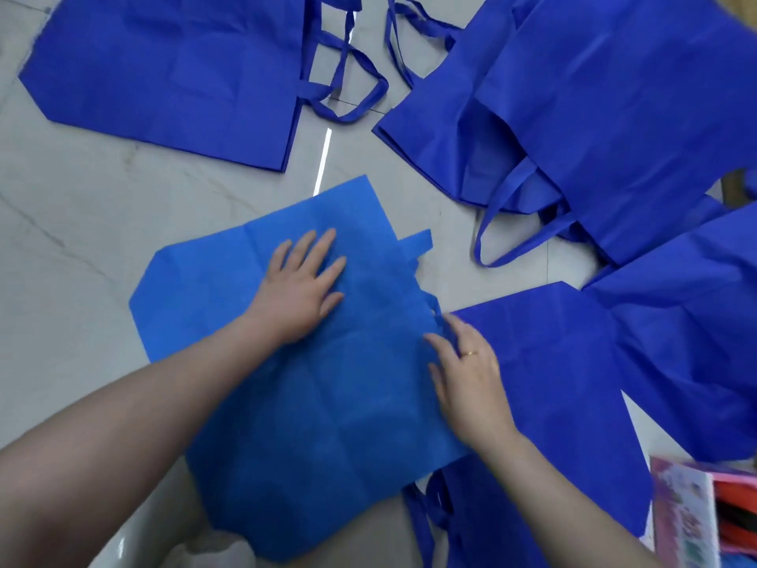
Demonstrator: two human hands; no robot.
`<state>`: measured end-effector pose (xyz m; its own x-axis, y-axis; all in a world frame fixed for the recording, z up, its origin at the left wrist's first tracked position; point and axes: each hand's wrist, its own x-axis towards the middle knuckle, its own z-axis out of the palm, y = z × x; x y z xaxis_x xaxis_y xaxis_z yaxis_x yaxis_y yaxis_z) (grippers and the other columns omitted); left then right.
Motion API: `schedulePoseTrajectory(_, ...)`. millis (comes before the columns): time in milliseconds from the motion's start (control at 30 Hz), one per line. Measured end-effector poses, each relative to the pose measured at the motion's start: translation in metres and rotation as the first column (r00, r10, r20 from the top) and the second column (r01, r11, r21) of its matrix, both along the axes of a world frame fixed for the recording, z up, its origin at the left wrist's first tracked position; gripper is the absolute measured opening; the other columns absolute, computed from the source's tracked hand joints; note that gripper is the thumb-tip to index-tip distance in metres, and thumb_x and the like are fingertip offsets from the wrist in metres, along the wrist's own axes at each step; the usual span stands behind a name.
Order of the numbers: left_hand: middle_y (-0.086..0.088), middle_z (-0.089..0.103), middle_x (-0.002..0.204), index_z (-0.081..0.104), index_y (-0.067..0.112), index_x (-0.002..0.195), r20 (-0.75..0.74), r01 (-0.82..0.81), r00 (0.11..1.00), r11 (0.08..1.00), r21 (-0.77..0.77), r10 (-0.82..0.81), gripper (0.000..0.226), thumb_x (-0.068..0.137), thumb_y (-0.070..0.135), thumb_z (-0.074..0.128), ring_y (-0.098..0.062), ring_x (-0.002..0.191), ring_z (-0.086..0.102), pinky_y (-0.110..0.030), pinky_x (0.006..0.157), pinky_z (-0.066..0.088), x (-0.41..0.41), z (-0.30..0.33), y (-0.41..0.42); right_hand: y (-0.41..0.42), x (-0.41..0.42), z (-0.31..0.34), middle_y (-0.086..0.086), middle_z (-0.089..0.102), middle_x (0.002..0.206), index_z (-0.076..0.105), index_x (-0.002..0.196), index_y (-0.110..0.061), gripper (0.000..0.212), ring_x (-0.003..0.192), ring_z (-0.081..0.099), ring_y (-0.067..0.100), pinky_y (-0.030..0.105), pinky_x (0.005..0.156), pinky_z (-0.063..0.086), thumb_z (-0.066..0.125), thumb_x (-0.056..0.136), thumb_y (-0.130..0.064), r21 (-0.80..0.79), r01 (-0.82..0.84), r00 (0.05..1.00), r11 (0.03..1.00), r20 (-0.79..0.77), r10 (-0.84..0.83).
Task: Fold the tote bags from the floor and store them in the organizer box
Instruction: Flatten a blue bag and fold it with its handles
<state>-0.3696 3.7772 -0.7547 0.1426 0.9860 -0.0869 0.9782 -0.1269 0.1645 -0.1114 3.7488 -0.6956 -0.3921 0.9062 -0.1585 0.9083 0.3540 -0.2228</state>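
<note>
Bag under my hands: a lighter blue tote bag [311, 395] lies flat on the pale marbled floor [82, 223], right in front of me, its creases showing as a grid.
Its handle: one short strap end [418, 241] sticks out at the bag's far right edge; the rest of the handles are tucked out of sight.
My left hand [301, 286]: laid flat on the middle of the bag, fingers straight and spread, pressing the fabric down.
My right hand [467, 371]: at the bag's right edge, fingers bent down onto the fabric where it bunches; I cannot tell whether they pinch it. A gold ring [470, 354] sits on one finger.
Bag to the right: a darker blue tote [565, 362] lies flat just beside mine, partly under its right edge.
Far left bag: another dark blue tote [172, 71], flat, handles looped toward the middle.
Far right heap: several dark blue totes [614, 116] overlapping, straps trailing.
Organizer box: a pink patterned box [684, 514] at the lower right corner.
</note>
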Motion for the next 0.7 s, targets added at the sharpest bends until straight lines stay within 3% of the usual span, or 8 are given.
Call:
schedulePoseTrajectory(67, -0.007, -0.011, 0.158, 0.003, 0.027, 0.151, -0.035, -0.006, 0.999, 0.926, -0.377, -0.007, 0.073, 0.092, 0.061, 0.029, -0.030, 0.145, -0.006, -0.051, 0.114, -0.001, 0.010, -0.013, -0.021, -0.034, -0.001, -0.021, 0.017, 0.052, 0.135, 0.062, 0.118, -0.014, 0.039, 0.121, 0.045, 0.033, 0.048, 0.101, 0.042, 0.062, 0.082, -0.027, -0.074, -0.169, 0.980, 0.983, 0.098, 0.176)
schedulePoseTrajectory(133, 0.000, -0.025, 0.154, -0.016, 0.033, 0.146, -0.091, -0.043, 0.996, 0.898, -0.438, 0.004, 0.083, 0.085, 0.072, 0.025, -0.028, 0.143, -0.019, -0.053, 0.113, -0.009, 0.011, -0.021, -0.028, -0.060, -0.008, -0.036, 0.010, 0.048, 0.141, 0.055, 0.127, -0.020, 0.053, 0.128, 0.039, 0.027, 0.044, 0.105, 0.030, 0.042, 0.083, -0.046, -0.200, -0.295, 0.930, 0.935, 0.167, 0.329)
schedulePoseTrajectory(300, -0.002, -0.023, 0.155, -0.015, 0.035, 0.146, -0.110, -0.195, 0.980, 0.901, -0.387, 0.164, 0.082, 0.085, 0.073, 0.024, -0.031, 0.143, -0.016, -0.056, 0.112, -0.002, 0.026, -0.017, -0.003, -0.052, 0.003, -0.058, 0.001, 0.040, 0.148, 0.037, 0.141, -0.021, 0.067, 0.134, 0.039, 0.027, 0.046, 0.108, 0.019, 0.043, 0.081, -0.051, -0.237, -0.138, 0.928, 0.962, 0.308, 0.209)
schedulePoseTrajectory(367, -0.008, -0.017, 0.156, -0.015, 0.037, 0.146, -0.154, -0.266, 0.963, 0.885, -0.381, 0.222, 0.079, 0.086, 0.072, 0.023, -0.037, 0.142, -0.007, -0.058, 0.110, 0.008, 0.039, -0.010, 0.008, -0.028, 0.011, -0.052, 0.003, 0.014, 0.157, 0.019, 0.149, -0.022, 0.072, 0.144, 0.017, 0.027, 0.047, 0.111, -0.006, 0.050, 0.089, -0.045, -0.147, -0.026, 0.914, 0.989, 0.397, 0.083)
schedulePoseTrajectory(433, -0.015, -0.003, 0.155, -0.012, 0.039, 0.146, -0.201, -0.316, 0.945, 0.875, -0.367, 0.257, 0.078, 0.086, 0.072, 0.024, -0.042, 0.136, 0.013, -0.055, 0.103, 0.026, 0.049, -0.005, 0.023, -0.007, 0.017, -0.045, 0.005, -0.025, 0.150, -0.007, 0.149, -0.021, 0.073, 0.145, -0.015, 0.027, 0.044, 0.098, -0.034, 0.039, 0.097, -0.044, -0.098, 0.091, 0.854, 0.991, 0.519, -0.027)
schedulePoseTrajectory(467, -0.017, 0.007, 0.152, -0.010, 0.039, 0.147, -0.218, -0.325, 0.940, 0.877, -0.355, 0.261, 0.078, 0.086, 0.072, 0.026, -0.042, 0.128, 0.025, -0.050, 0.096, 0.034, 0.053, -0.001, 0.030, 0.000, 0.018, -0.042, 0.006, -0.027, 0.150, -0.002, 0.151, -0.019, 0.073, 0.145, -0.014, 0.029, 0.044, 0.096, -0.036, 0.043, 0.097, -0.040, -0.047, 0.127, 0.851, 0.991, 0.518, -0.085)
schedulePoseTrajectory(567, -0.018, 0.031, 0.133, -0.008, 0.036, 0.148, -0.257, -0.309, 0.939, 0.890, -0.336, 0.229, 0.083, 0.085, 0.072, 0.031, -0.034, 0.104, 0.042, -0.037, 0.078, 0.039, 0.057, 0.008, 0.041, 0.004, 0.013, -0.037, 0.017, 0.030, 0.151, 0.056, 0.128, -0.011, 0.065, 0.137, 0.030, 0.038, 0.048, 0.112, 0.005, 0.078, 0.066, -0.012, 0.023, 0.100, 0.910, 0.995, 0.403, -0.101)
schedulePoseTrajectory(700, -0.010, 0.052, 0.103, -0.004, 0.022, 0.150, -0.329, -0.239, 0.937, 0.899, -0.367, 0.114, 0.094, 0.082, 0.075, 0.034, -0.024, 0.081, 0.047, -0.029, 0.059, 0.033, 0.058, 0.009, 0.019, -0.027, 0.011, -0.043, 0.014, 0.050, 0.139, 0.066, 0.114, -0.016, 0.059, 0.127, 0.046, 0.030, 0.047, 0.105, 0.034, 0.076, 0.064, -0.045, -0.113, -0.147, 0.948, 0.983, 0.266, 0.172)
